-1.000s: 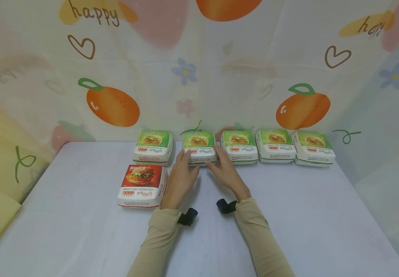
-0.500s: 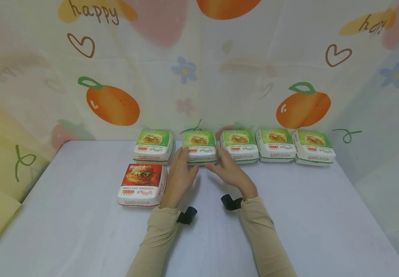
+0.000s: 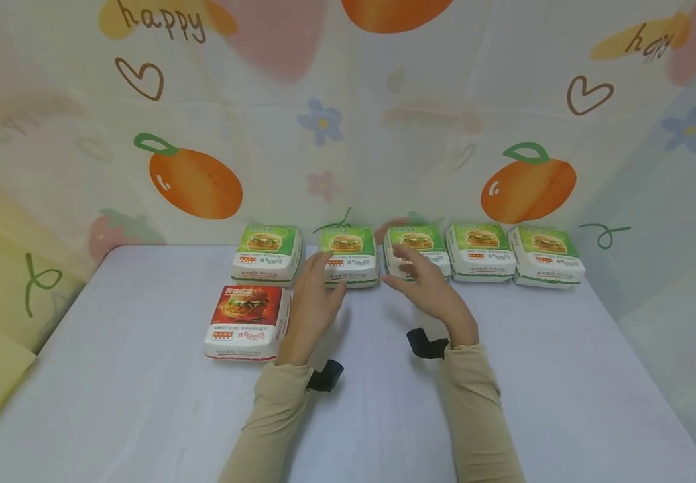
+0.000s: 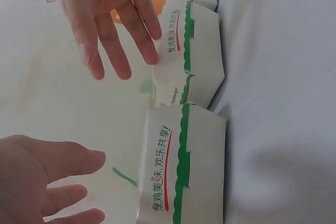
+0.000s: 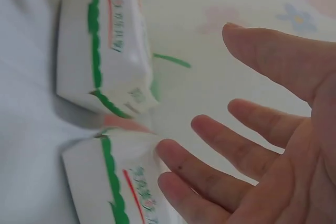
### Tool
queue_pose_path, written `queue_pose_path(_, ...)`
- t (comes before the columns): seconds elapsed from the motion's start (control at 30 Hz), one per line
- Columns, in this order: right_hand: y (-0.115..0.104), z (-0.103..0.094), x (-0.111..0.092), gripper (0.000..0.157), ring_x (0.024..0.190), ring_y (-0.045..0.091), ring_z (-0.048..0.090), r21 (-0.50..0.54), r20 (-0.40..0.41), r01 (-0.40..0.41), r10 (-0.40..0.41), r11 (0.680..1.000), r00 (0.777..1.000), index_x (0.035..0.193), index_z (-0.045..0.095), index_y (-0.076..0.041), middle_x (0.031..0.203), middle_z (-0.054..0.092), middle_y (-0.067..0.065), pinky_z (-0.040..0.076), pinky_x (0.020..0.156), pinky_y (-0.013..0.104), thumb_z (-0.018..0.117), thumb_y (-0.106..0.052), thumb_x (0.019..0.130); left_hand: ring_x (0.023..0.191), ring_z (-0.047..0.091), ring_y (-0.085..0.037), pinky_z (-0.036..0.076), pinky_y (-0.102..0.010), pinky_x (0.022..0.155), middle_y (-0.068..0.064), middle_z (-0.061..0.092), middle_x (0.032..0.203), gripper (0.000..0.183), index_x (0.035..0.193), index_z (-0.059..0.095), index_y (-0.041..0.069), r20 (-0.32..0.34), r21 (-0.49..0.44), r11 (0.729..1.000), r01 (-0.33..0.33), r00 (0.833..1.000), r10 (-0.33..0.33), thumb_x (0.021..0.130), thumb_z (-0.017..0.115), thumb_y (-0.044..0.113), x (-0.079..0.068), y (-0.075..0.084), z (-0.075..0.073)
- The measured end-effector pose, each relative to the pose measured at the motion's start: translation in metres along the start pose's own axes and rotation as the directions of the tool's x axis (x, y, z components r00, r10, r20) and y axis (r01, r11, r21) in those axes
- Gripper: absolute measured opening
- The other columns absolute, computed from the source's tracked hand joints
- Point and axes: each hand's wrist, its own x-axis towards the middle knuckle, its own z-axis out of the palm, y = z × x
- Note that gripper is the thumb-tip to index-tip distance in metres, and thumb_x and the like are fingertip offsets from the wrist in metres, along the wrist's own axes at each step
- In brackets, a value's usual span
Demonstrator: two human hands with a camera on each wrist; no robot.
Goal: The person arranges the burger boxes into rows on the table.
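Note:
Five burger boxes would be too exact, so several green-and-white burger boxes stand in a row at the back; the second from the left, a green burger box (image 3: 355, 267), sits before my left hand (image 3: 313, 305). That hand's fingers are extended at the box's left side; contact is unclear. My right hand (image 3: 429, 290) hovers with spread fingers in front of the third green burger box (image 3: 417, 240), partly covering it. In the right wrist view the right palm (image 5: 283, 177) faces the boxes and holds nothing. A red-and-white burger box (image 3: 242, 323) lies just left of my left hand.
At the row's left end is another green burger box (image 3: 269, 255); two more, a green box (image 3: 481, 253) and a green box (image 3: 547, 258), stand at its right end. A fruit-printed cloth (image 3: 408, 147) hangs behind the white tabletop (image 3: 372, 416).
My right hand has drawn away from the second green box and moved right, its fingers spreading. The left hand has stayed nearly in place. The boxes look unmoved.

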Motion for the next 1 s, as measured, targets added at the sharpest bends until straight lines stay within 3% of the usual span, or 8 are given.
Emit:
queue_pose_path(0.2, 0.004, -0.017, -0.006, 0.071, 0.14, 0.039, 0.044, 0.044, -0.032, 0.004, -0.002, 0.999, 0.999, 0.155, 0.031, -0.012, 0.156, 0.039, 0.016, 0.039, 0.112, 0.056, 0.065, -0.031, 0.096, 0.143, 0.04, -0.034, 0.034, -0.052, 0.118, -0.017, 0.043, 0.152, 0.058, 0.145, 0.046, 0.006, -0.002, -0.052, 0.997, -0.05, 0.999, 0.05, 0.091, 0.068, 0.01, -0.002, 0.004, 0.001)
queue_pose_path(0.53, 0.02, -0.039, -0.013, 0.073, 0.139, 0.041, 0.042, -0.009, -0.111, -0.029, 0.028, 1.0, 0.993, 0.155, 0.029, -0.007, 0.157, 0.037, 0.019, 0.035, 0.115, 0.056, 0.067, -0.026, 0.095, 0.141, 0.043, -0.032, 0.036, -0.05, 0.117, -0.016, 0.046, 0.149, 0.057, 0.145, 0.046, 0.006, 0.02, -0.108, 0.992, -0.068, 0.997, 0.071, 0.091, 0.067, 0.007, -0.006, 0.014, 0.007)
queue_pose_path(1.0, 0.033, -0.053, -0.017, 0.074, 0.144, 0.045, 0.033, 0.001, -0.175, -0.147, 0.145, 0.989, 0.974, 0.156, 0.027, -0.01, 0.16, 0.031, 0.019, 0.032, 0.116, 0.059, 0.066, -0.024, 0.096, 0.139, 0.046, -0.028, 0.04, -0.044, 0.115, -0.014, 0.051, 0.146, 0.055, 0.143, 0.047, 0.005, 0.059, -0.104, 0.977, -0.188, 0.979, 0.195, 0.092, 0.067, 0.009, -0.006, 0.023, 0.038)
